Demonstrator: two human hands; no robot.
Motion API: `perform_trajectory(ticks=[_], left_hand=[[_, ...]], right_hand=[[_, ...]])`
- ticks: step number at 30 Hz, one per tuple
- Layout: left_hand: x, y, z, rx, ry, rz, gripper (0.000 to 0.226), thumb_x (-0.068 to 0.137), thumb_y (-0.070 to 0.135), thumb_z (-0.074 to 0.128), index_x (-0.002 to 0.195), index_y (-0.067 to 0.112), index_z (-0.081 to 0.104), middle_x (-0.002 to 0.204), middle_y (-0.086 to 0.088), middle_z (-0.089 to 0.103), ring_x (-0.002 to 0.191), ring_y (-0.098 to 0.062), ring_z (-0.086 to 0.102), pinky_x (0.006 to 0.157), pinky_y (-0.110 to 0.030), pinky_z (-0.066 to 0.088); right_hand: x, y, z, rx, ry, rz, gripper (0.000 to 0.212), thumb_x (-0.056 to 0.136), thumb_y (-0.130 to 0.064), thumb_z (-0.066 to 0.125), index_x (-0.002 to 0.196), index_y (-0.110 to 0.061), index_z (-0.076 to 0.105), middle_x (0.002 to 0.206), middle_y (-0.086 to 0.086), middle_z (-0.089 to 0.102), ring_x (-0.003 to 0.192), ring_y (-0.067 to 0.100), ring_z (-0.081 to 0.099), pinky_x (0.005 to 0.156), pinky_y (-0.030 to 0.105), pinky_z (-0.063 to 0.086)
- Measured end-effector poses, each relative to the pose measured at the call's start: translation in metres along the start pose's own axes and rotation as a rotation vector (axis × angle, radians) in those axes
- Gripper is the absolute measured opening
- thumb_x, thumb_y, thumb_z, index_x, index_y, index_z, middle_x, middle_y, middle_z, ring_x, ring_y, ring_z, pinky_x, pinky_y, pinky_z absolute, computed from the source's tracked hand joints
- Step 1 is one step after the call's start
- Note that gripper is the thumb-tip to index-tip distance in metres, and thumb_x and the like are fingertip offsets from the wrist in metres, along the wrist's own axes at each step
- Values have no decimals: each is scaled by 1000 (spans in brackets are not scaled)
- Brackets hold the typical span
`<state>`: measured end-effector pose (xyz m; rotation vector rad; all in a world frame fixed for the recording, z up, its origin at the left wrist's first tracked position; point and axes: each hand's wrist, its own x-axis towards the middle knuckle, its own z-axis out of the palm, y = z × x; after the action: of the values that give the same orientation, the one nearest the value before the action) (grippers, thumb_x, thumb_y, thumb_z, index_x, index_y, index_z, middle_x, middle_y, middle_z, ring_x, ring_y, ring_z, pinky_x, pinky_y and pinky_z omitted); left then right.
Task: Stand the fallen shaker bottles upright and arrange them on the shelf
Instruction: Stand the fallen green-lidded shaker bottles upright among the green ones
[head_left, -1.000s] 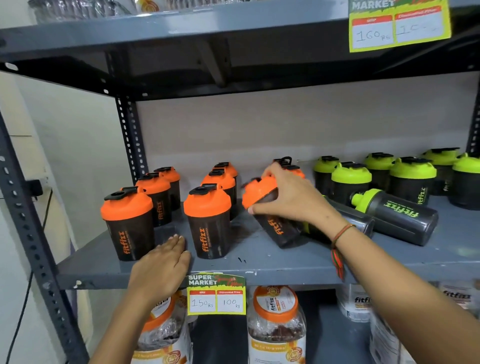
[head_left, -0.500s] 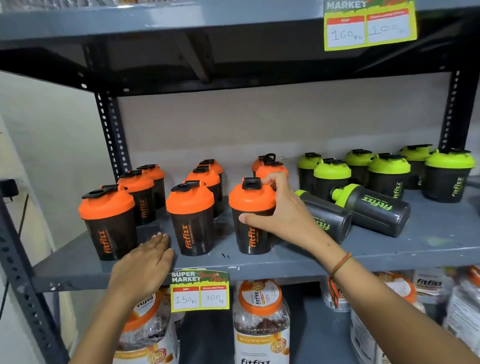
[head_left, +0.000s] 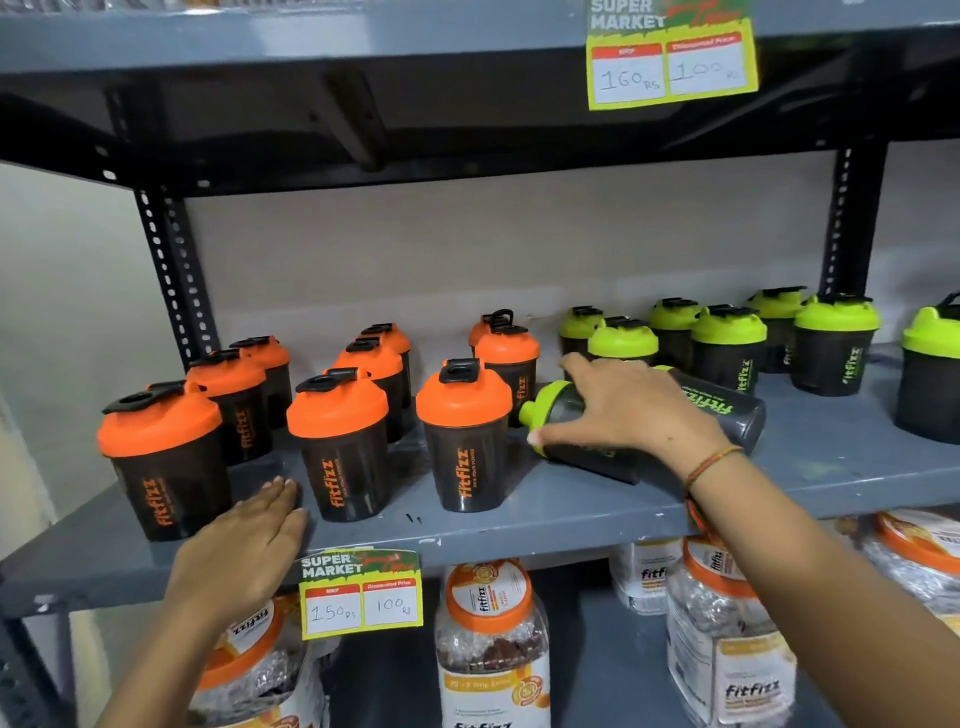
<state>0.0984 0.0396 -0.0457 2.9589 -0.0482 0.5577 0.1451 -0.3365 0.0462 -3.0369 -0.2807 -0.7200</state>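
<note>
Two dark shaker bottles with green lids lie on their sides on the grey shelf (head_left: 841, 467). My right hand (head_left: 631, 410) wraps over the front fallen bottle (head_left: 582, 460) near its lid, thumb in front, fingers across the top. The second fallen bottle (head_left: 727, 410) lies just behind it, partly hidden by my hand. An orange-lidded shaker (head_left: 464, 441) stands upright just left of them, in the front row with two others (head_left: 337, 447) (head_left: 161, 457). My left hand (head_left: 249, 535) rests flat and open on the shelf's front edge, holding nothing.
More orange-lidded shakers (head_left: 374, 364) stand in rows behind the front ones. Upright green-lidded shakers (head_left: 727, 343) fill the back right. A price tag (head_left: 361, 595) hangs on the shelf lip. Jars (head_left: 491, 639) sit on the shelf below. Perforated posts (head_left: 171, 270) flank the bay.
My right hand stood the tilted orange-lidded shaker upright, let it go, and moved right onto the front fallen green-lidded bottle. My left hand stayed on the shelf edge.
</note>
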Motion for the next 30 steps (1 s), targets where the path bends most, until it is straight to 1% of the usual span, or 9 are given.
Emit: perform_trajectory(ticks=[3,5,9,13,18,21,25,27,30], left_hand=[[1,-1,0,0,-10,3,52,101,34,22,149,14,19,159,-3,20,146,-12,18,117,-27,13],[1,-1,0,-12,-22,1,53,101,34,22,149,14,18,159,-3,20,146,-12,17,117,-28,12],[1,0,-1,-20,-23,-7,53,101,35,22,149,15,19,159,-2,20,146,-12,17,117,-27,12],[-1,3,-3,-29,-14,-35,53,101,36,23,149,15,20,159,-3,20,146,-12,18,116,-28,13],[-2,6,-5,-39,-5,-38,52,101,34,25,149,15,23,159,-3,21,146,-13,19,116,-28,13],[-2,7,-4,-36,7,-62,51,100,32,27,148,14,28,157,-5,26,145,-16,24,115,-32,19],[-10,16,-7,-156,231,-150,44,98,25,35,140,15,44,146,-14,46,128,-37,48,98,-49,42],[-17,26,-13,-394,402,-232,48,94,30,34,140,17,44,146,-14,46,129,-39,46,104,-51,38],[-32,56,-29,-660,656,-198,55,91,36,32,143,19,41,150,-7,41,140,-23,34,116,-38,23]], right_hand=[[5,-2,13,-60,-71,-21,103,57,-89,60,136,-25,43,124,8,65,115,38,59,73,40,36],[6,0,18,-39,-63,-25,97,57,-83,65,133,-27,43,121,7,65,113,38,60,73,40,37],[3,8,22,68,-45,-40,95,52,-83,63,130,-31,44,112,5,67,108,35,61,70,39,38],[0,11,24,82,-23,-42,100,53,-84,61,136,-32,41,111,4,68,107,33,62,69,38,38],[-1,11,26,106,-13,-26,96,52,-82,61,131,-32,43,109,3,67,106,33,62,68,39,39],[-4,10,26,126,17,-20,94,53,-80,63,130,-31,43,108,4,67,105,34,62,69,38,39],[-11,7,23,141,35,-1,91,57,-77,67,131,-30,44,108,5,66,104,34,62,68,37,38],[-16,6,19,174,47,12,89,59,-75,69,131,-29,44,106,4,64,103,33,62,69,38,41],[-26,7,9,287,90,47,93,61,-75,71,136,-27,42,112,5,65,105,32,63,79,43,52]])
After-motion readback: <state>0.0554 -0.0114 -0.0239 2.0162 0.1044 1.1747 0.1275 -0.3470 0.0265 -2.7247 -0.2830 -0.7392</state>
